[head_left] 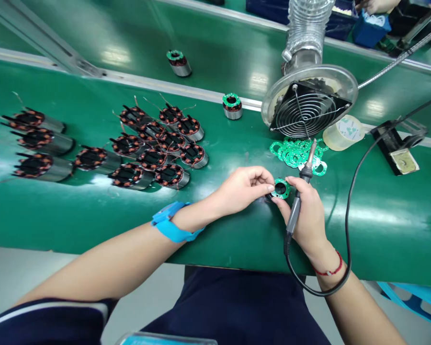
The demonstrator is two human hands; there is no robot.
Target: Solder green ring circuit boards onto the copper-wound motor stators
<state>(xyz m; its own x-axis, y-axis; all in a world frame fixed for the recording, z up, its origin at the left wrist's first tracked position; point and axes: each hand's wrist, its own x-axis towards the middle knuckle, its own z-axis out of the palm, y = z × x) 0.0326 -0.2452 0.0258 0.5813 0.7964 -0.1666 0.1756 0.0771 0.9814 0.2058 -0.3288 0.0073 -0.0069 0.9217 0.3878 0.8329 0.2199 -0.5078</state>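
A round green circuit board with a dark centre faces up between my two hands; the part beneath it is mostly hidden. My left hand pinches its left edge with thumb and fingertips. On the other side, my right hand touches the board's right edge with thumb and index finger and also holds a soldering iron, its metal tip pointing up and away. Just beyond, several green ring boards lie in a loose pile under the fan.
Several wound stators stand and lie at the left. One board-topped stator stands near the rail. A fume-extractor fan, tape roll and iron stand are beyond my right hand. The iron's black cable loops around my right wrist.
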